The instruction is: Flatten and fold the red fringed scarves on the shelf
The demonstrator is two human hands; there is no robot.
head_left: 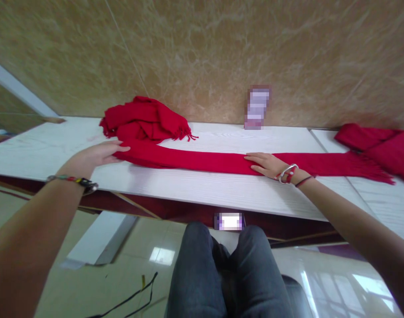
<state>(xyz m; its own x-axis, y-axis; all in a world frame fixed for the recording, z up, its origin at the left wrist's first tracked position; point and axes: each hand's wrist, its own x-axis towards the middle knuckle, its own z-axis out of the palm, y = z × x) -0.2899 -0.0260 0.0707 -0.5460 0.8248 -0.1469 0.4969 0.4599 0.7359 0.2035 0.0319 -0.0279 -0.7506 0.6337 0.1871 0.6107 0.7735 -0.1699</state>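
Note:
A long red scarf lies flattened in a narrow strip along the white tabletop, its fringed end spread out at the right. My left hand grips the strip's left end, thumb on top and the other fingers partly hidden. On the middle of the strip, my right hand rests flat with its fingers stretched out. Just behind my left hand is a bunched red cloth with a fringe; whether it joins the strip is hard to make out.
Another red cloth lies folded at the right, close to the scarf's fringe. A blurred upright item leans at the marbled wall. Below the white tabletop are a blurred lit screen, a white box and dark cables.

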